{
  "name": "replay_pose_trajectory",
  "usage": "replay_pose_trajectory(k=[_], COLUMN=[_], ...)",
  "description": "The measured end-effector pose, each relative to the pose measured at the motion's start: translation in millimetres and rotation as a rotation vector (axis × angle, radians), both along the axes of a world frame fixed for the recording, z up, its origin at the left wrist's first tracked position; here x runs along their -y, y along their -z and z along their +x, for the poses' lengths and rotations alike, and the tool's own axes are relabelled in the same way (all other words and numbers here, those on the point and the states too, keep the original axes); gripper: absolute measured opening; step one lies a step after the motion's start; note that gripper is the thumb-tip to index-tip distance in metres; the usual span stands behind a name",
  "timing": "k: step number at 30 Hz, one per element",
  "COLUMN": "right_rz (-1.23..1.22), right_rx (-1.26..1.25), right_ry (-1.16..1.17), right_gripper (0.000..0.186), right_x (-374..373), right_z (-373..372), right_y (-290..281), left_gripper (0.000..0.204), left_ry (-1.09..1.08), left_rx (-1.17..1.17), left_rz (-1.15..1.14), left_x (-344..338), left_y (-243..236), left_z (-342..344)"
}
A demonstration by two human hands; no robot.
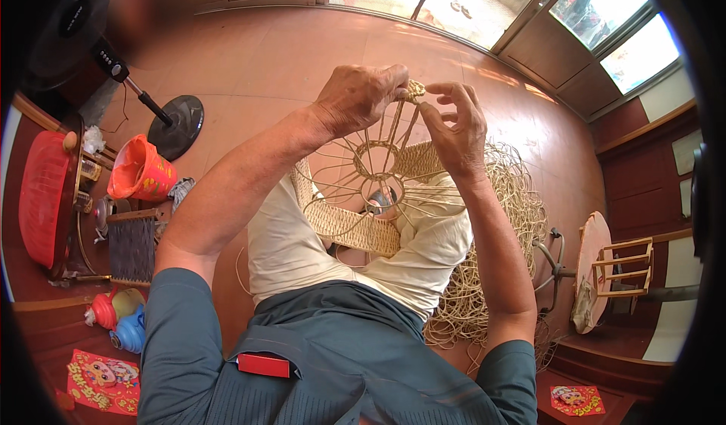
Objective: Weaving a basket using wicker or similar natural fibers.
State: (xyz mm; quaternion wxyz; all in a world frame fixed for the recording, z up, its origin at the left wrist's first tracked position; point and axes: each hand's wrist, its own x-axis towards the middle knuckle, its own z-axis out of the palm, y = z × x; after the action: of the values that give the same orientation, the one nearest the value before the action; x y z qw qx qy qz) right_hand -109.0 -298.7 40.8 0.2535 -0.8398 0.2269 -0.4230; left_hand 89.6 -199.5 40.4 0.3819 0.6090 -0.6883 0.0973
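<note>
Wicker basket frame (370,190), half woven, sits on the lap dead centre, its bare spokes fanning up toward 12 o'clock. Going left to right: left hand (361,96) is pinched shut on the woven strand (414,90) at the spoke tips, and right hand (456,126) just beside it has thumb and forefinger nipping the same strand. Loose rattan pile (503,236) lies on the floor at 3 o'clock.

Tan woven basket (355,224), red basin (41,198)
</note>
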Motion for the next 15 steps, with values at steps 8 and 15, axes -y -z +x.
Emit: replay_pose_trajectory(k=[8, 15], right_rz=[0.017, 0.135], right_rx=[-0.107, -0.080], right_ry=[-0.139, -0.149], right_gripper=[0.015, 0.016], right_x=[22.8, 20.9], right_z=[6.2, 6.9], right_y=[-4.2, 0.3], left_gripper=[0.018, 0.020], left_ry=[0.019, 0.020], left_rx=[0.074, 0.121], left_rz=[0.016, -0.032], left_x=[-2.9, -2.0], left_y=[-3.7, -1.2], left_z=[2.5, 0.8])
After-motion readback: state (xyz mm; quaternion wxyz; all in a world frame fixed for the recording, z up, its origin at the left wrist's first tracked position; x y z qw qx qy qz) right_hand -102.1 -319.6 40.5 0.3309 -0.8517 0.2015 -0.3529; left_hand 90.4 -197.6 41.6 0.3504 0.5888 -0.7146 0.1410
